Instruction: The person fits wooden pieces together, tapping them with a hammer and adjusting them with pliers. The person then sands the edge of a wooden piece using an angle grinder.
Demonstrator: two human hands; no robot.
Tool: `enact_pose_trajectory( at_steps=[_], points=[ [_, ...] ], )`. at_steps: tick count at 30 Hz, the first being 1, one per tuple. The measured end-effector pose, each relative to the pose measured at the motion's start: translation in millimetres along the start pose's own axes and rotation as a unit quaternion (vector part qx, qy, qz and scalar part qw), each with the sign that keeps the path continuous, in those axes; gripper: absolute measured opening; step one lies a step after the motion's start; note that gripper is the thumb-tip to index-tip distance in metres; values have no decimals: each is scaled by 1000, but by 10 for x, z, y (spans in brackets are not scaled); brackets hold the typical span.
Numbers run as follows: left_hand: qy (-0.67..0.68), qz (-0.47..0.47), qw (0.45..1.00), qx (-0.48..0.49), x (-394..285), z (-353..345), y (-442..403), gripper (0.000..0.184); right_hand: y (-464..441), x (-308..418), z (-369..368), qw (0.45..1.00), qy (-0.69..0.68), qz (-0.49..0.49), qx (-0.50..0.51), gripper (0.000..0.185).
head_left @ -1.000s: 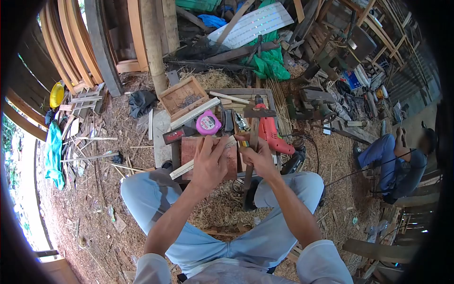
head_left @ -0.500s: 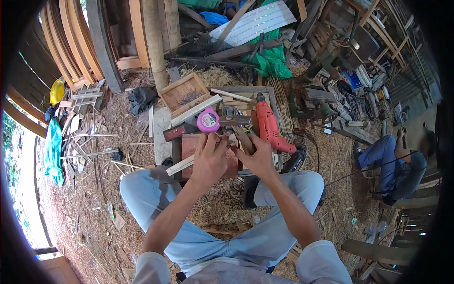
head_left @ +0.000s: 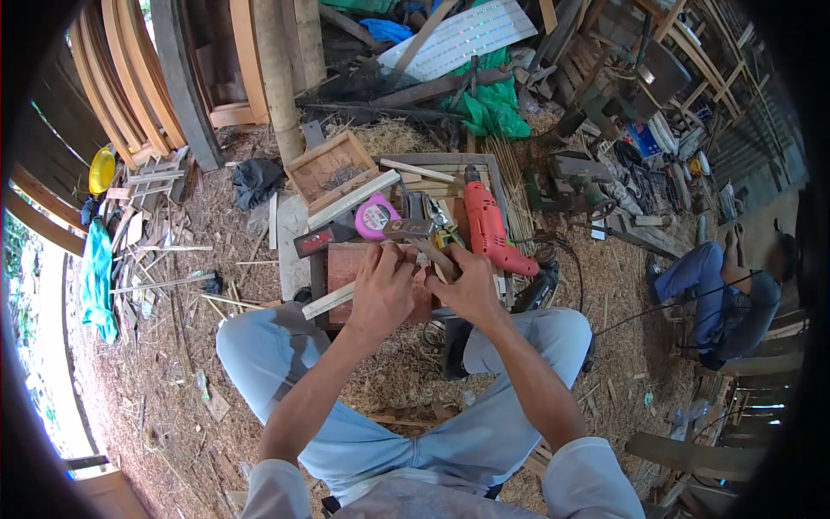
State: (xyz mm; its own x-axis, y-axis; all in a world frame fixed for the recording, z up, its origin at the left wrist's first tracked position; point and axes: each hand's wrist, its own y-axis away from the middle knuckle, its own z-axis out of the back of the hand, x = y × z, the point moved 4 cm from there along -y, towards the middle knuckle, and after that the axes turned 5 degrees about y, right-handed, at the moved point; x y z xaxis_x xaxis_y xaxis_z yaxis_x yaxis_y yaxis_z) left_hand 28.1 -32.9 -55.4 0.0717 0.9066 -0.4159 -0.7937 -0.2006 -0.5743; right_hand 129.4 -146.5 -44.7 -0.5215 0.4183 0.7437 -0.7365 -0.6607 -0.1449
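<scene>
My left hand [head_left: 385, 284] is closed on a pale wood strip [head_left: 328, 301] that lies over a reddish block [head_left: 347, 263]. Close beside it, my right hand [head_left: 468, 285] wraps round the wooden handle of a hammer [head_left: 408, 229], whose head points away from me above my left fingers. What lies between my fingertips is too small to make out. Just beyond the hammer are a pink tape measure [head_left: 376, 216] and pliers [head_left: 439, 213]. To the right lies a red drill [head_left: 490, 223].
A wooden box of nails [head_left: 331, 175] sits at the bench's far left corner. A black cable [head_left: 577, 268] runs right from the drill. Another person [head_left: 731, 294] sits at the far right. Wood shavings and sticks cover the ground [head_left: 173, 372].
The hammer has swung from upright, beside the drill, to a tilt over my left fingers, its head now near the tape measure. Both hands stay close together on the block.
</scene>
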Motion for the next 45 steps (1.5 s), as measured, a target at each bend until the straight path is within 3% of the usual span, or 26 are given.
enact_pose_trajectory(
  at_steps=[4,12,16,18,25,28,30,36,40,45],
  points=[
    [15,8,1000,12,23,-17,-1,35,-7,-35,-27,999,-4,20,-40,29],
    [12,8,1000,0,11,-8,-7,34,-10,-60,-30,999,16,-24,27,34],
    [16,6,1000,15,11,0,-6,33,-6,-10,1,1000,-15,-1,22,35],
    [31,24,999,14,42,-17,2,30,-6,-37,-15,998,40,-29,48,36],
    [104,34,994,13,258,-27,-34,23,-4,-112,-124,998,-6,6,69,35],
    [184,115,976,34,353,-94,-9,26,-49,-339,-272,998,-21,-12,59,32],
    [209,118,970,37,352,-89,-35,32,-69,-428,-346,981,-182,-60,33,30],
    [206,103,971,66,298,-111,-9,42,-86,-490,-272,967,-137,-187,108,37],
    [194,90,975,60,302,-128,-7,43,-84,-536,-293,972,-142,-163,96,39],
    [229,109,963,91,339,-184,39,41,-67,-544,-273,927,-234,-255,143,38]
  ],
)
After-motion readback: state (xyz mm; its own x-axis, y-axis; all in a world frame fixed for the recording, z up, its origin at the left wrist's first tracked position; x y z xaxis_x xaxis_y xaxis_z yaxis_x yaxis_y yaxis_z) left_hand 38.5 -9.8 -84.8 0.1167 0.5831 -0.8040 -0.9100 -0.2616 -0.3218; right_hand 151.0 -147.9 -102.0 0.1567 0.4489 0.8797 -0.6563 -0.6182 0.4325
